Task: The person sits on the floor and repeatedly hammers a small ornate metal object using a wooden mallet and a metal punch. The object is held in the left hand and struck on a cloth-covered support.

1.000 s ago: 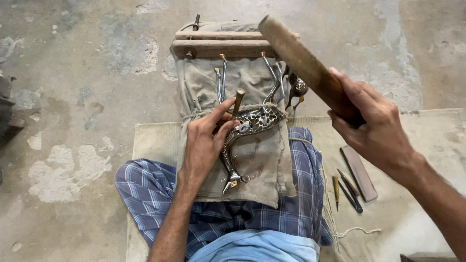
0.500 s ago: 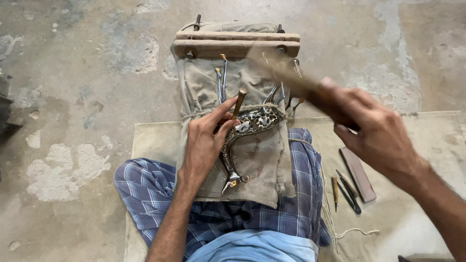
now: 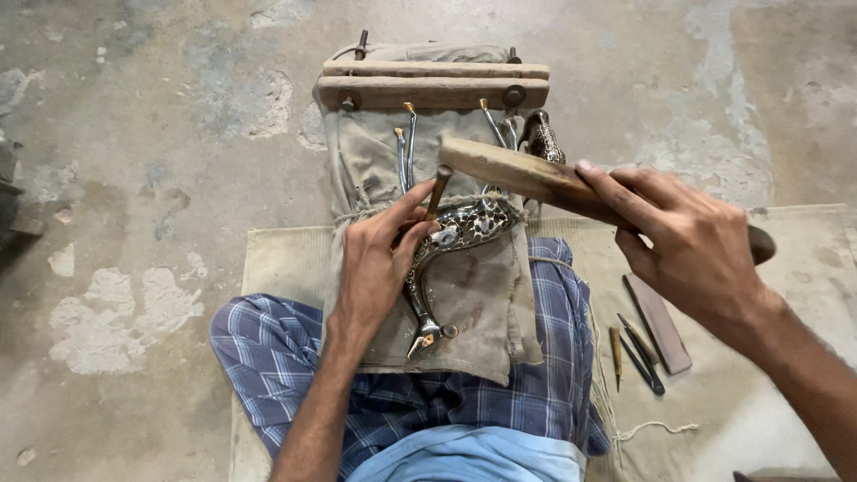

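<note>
The left hand (image 3: 379,263) rests on the cloth-covered block (image 3: 464,295) that lies across the person's lap; its fingers are curled closed around a short chisel (image 3: 437,192), pinching it between thumb and fingertips so that it stands tilted, its tip on the ornate metal piece (image 3: 455,241); that silvery, curved piece lies near the middle of the cloth, its patterned broad end toward the far edge and its narrow end (image 3: 427,337) toward the near edge; the right hand (image 3: 692,245) is wrapped tight around a wooden mallet (image 3: 518,171), fingers fully closed on the handle, the mallet's head just above and beside the chisel's top; at the far edge of the block two wooden bars (image 3: 433,82) clamp the cloth; on the mat (image 3: 741,402) by the right knee lie a flat stone bar (image 3: 659,321) and several small chisels (image 3: 638,344), well apart from both hands; the floor is bare concrete (image 3: 152,178).
</note>
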